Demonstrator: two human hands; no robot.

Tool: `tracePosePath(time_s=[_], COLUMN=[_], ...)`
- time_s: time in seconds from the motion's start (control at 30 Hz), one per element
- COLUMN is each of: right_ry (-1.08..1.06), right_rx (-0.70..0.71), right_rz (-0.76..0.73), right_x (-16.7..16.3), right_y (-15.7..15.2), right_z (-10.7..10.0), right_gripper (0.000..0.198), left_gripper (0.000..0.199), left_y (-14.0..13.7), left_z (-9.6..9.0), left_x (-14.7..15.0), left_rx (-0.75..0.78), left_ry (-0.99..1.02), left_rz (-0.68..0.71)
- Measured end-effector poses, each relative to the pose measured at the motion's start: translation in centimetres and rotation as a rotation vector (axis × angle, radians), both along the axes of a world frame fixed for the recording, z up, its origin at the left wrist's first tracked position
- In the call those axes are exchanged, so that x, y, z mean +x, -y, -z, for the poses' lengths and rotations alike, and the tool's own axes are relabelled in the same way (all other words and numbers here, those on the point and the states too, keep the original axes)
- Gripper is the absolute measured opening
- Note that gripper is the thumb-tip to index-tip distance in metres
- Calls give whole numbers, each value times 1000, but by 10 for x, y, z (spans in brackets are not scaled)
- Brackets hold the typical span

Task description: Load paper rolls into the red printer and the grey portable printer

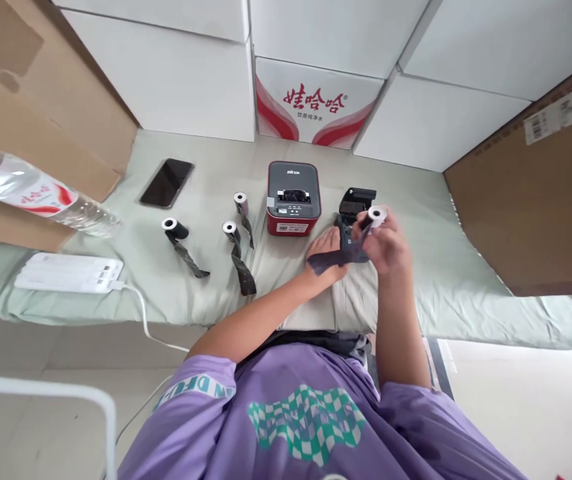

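Note:
My right hand (389, 245) is closed on a small black ribbon roll (375, 217) with a white core, held above a small dark printer (347, 230) whose lid (359, 198) stands raised. From this roll a loose dark strip (330, 260) trails left across my left hand (325, 257). That hand lies with its fingers stretched out against the printer's left side, its inner part covered by the strip. The printer's inside is mostly hidden by my right hand. Left of both hands, three similar rolls with loose tails lie on the cloth: one roll (176, 229), another (231, 231), and a third (241, 202).
A red and black printer (293, 197) with a coiled cable on top stands left of the small one. Further left are a phone (167, 183), a water bottle (41, 193) and a white power bank (71, 272) with its cable. White boxes (316, 107) and cardboard boxes (531, 180) border the cloth-covered surface.

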State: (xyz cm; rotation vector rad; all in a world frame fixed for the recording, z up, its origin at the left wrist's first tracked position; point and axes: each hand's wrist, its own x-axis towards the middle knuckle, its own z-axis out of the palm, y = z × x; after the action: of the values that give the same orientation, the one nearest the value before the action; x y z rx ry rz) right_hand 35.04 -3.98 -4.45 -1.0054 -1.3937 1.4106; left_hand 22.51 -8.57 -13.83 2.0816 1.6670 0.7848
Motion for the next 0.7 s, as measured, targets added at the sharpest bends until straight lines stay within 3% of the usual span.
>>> tracePosePath(time_s=[0.17,0.27,0.4,0.57,0.7], right_ry=[303,468,674,815,889], right_rx=[115,274,382,448,435], right_rz=[198,187,87,0,-34], right_x=[50,56,50,41,31], right_y=[-31,-46,-55,-59,-59], right_z=[13,20,25,30,34], right_gripper=[34,32,29,30,37], left_gripper=[88,92,91,46,36], left_y=[0,1,5,9,7], left_z=[-1,-2,-9,-27,-31], left_x=[-4,-3,-3,-8,-11], left_rx=[-16,23,70,227,238], left_ry=[25,22,25,-69,-77], left_rz=[8,-8,-20,134,216])
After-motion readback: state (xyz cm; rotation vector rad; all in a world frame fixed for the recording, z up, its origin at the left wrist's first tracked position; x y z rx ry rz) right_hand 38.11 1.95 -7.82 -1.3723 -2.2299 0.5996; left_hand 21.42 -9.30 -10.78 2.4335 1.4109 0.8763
